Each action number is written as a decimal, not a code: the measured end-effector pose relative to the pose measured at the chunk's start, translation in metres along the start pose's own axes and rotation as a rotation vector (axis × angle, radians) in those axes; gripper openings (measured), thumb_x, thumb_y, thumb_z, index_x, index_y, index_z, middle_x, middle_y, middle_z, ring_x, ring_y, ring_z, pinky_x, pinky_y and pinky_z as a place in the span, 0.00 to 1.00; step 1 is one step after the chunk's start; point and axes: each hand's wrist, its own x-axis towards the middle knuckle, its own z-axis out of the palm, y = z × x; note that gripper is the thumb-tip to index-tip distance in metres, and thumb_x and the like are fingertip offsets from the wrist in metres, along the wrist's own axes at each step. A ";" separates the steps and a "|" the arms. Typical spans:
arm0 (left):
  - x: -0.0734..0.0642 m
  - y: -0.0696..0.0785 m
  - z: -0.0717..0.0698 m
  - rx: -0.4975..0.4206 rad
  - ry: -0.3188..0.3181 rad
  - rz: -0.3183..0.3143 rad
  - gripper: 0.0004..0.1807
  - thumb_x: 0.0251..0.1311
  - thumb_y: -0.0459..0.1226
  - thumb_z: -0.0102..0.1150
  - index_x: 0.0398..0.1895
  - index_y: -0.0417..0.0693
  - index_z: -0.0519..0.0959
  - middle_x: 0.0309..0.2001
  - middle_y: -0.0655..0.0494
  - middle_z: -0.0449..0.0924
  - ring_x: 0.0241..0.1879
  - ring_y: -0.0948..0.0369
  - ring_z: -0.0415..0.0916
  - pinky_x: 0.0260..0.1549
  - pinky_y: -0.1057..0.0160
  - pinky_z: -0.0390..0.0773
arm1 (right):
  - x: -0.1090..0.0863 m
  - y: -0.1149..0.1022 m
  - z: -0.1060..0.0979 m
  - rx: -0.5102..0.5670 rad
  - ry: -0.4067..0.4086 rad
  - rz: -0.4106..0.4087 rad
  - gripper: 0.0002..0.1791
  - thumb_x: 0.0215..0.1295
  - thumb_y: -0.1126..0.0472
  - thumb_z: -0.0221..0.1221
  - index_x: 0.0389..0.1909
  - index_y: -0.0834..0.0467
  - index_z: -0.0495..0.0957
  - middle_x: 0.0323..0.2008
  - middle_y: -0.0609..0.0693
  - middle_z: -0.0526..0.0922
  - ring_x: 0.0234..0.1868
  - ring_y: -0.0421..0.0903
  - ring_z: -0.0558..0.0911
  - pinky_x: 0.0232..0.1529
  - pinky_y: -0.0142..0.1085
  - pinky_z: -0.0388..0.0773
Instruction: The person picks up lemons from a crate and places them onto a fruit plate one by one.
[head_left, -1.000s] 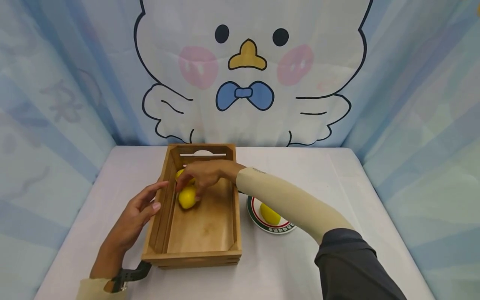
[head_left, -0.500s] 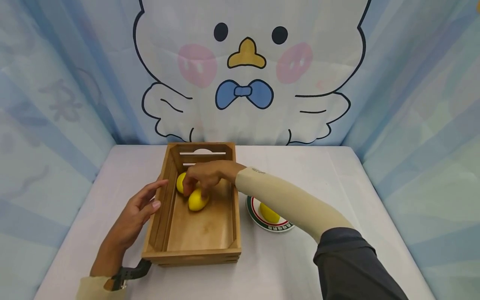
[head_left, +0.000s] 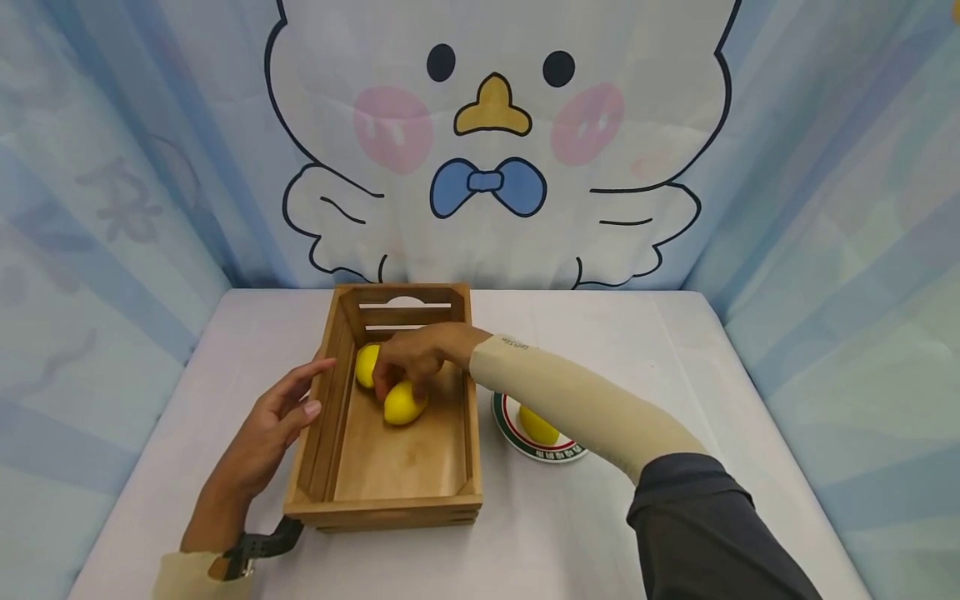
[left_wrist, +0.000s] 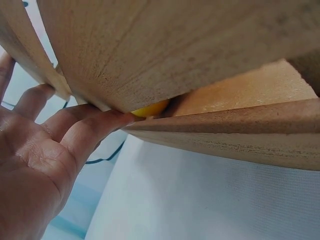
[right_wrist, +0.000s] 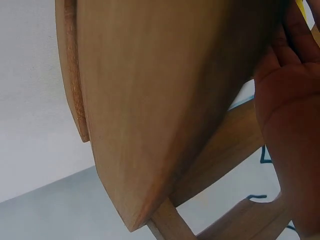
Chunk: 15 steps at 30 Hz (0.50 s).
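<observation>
In the head view a wooden crate stands on the table with two yellow lemons inside. My right hand reaches over the crate's right wall and grips the nearer lemon from above, fingers curled down at its far side. The other lemon lies by the left wall, partly covered by that hand. My left hand rests against the crate's outer left side, fingers extended. In the left wrist view its fingertips touch the slats, and a sliver of lemon shows through the gap. The right wrist view shows mostly crate wall beside my palm.
Right of the crate, a plate with a green and red rim holds another lemon, both partly under my right forearm. A white cloth covers the table. A printed curtain hangs behind, with more at both sides.
My right hand has shifted a little right inside the crate, and the nearer lemon has moved right with it, away from the left wall. More of the other lemon shows. My left hand stays put.
</observation>
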 end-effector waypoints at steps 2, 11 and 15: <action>0.000 0.000 0.000 -0.005 -0.002 -0.001 0.31 0.80 0.35 0.50 0.83 0.53 0.61 0.87 0.41 0.44 0.85 0.32 0.33 0.67 0.13 0.47 | -0.001 -0.001 0.000 -0.026 -0.006 0.003 0.29 0.53 0.67 0.80 0.56 0.45 0.87 0.56 0.39 0.85 0.59 0.39 0.78 0.65 0.30 0.72; 0.000 0.001 0.001 -0.002 -0.002 -0.001 0.31 0.80 0.35 0.50 0.83 0.53 0.61 0.87 0.41 0.43 0.85 0.32 0.31 0.66 0.13 0.47 | -0.006 -0.004 -0.002 -0.006 -0.114 0.048 0.27 0.50 0.65 0.83 0.52 0.43 0.89 0.54 0.40 0.83 0.58 0.42 0.75 0.64 0.31 0.70; -0.001 0.001 0.002 -0.002 0.003 -0.002 0.31 0.80 0.34 0.50 0.83 0.53 0.61 0.87 0.41 0.44 0.85 0.32 0.32 0.67 0.13 0.46 | -0.006 -0.003 0.000 0.026 -0.144 0.041 0.27 0.49 0.65 0.83 0.50 0.44 0.89 0.52 0.40 0.83 0.57 0.41 0.76 0.63 0.30 0.71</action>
